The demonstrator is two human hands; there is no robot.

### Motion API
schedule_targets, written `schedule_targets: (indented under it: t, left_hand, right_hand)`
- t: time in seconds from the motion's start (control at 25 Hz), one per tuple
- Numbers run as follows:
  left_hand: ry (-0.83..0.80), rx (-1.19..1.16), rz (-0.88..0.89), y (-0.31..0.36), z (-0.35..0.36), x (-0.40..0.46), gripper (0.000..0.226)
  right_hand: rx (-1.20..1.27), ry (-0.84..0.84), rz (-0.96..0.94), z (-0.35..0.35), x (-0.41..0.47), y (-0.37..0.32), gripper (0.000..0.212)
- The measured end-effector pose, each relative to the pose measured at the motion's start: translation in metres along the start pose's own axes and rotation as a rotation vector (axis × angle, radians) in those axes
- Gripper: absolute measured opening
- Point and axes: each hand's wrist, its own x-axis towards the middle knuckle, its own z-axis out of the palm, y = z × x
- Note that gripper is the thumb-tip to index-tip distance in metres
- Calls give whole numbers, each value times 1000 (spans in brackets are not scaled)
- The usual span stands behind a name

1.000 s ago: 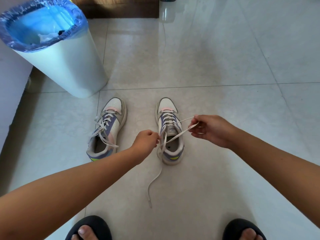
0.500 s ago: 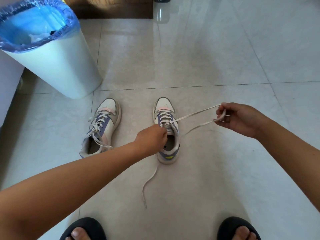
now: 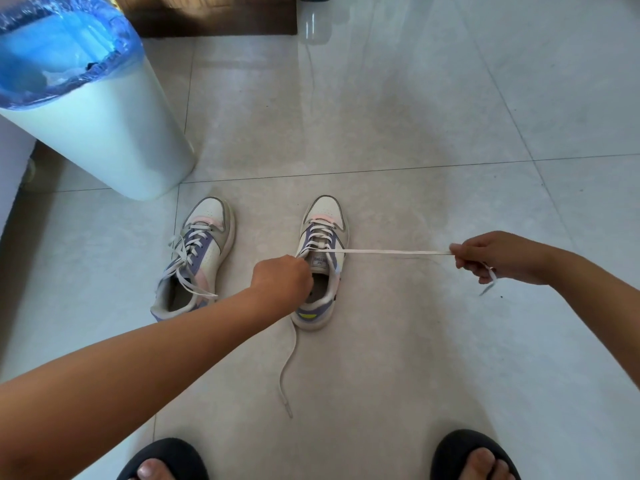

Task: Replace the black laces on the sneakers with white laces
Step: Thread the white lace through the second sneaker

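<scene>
Two white, purple and pink sneakers stand side by side on the tiled floor. The left sneaker (image 3: 197,258) carries a loose white lace. On the right sneaker (image 3: 323,233) a white lace (image 3: 391,252) is threaded through the eyelets. My left hand (image 3: 282,278) is curled at the shoe's collar, gripping the top edge beside the tongue. My right hand (image 3: 491,256) pinches one lace end, stretched taut and level far out to the right. The other lace end (image 3: 285,372) trails on the floor behind the heel.
A white bin (image 3: 114,133) with a blue bag liner stands at the back left, close to the left sneaker. A dark wooden base (image 3: 214,22) runs along the top. My two feet in black slippers (image 3: 166,459) are at the bottom edge.
My right hand has pulled the lace end much farther to the right, drawing it straight and taut. My left hand has moved onto the right sneaker's collar and stays there.
</scene>
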Motion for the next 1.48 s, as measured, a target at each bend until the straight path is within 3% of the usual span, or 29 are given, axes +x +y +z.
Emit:
schedule_targets:
  t: [0.08,0.2,0.32,0.44,0.68,0.76,0.84,0.96,1.24,1.48]
  left_hand:
    - [-4,-30,-36,2,-3,1,27]
    - [7,-60,-59,1,-5,2,27]
    - [-12,-143,-93,-1,-4,2,28]
    - [-18,-294,-131,-1,-4,2,28]
    - [70,-790,-178,11,-8,3,29]
    - [51,-965,-231,17,-6,8,29]
    - [21,-1088,-274,25,-2,10,28]
    - [-36,-1250,-317,36,4,10,28]
    - [-17,-1230,-296,43,6,11,25]
    - [103,-1154,-264,46,10,9,20]
  right_hand:
    - [-60,42,-19,-5,-5,3,33]
    - [-507,299,-239,-11,-13,12,10]
    - [-726,484,-428,-14,-17,30,19]
    - [-767,565,-322,-30,-18,54,27]
    - [-482,635,108,-29,-10,78,37]
    - [-26,621,218,-17,-6,76,38]
    - [376,489,321,8,-1,69,34]
    - [647,296,339,67,10,40,9]
    - [802,168,90,128,26,-37,10]
    - [552,285,-78,144,34,-69,20]
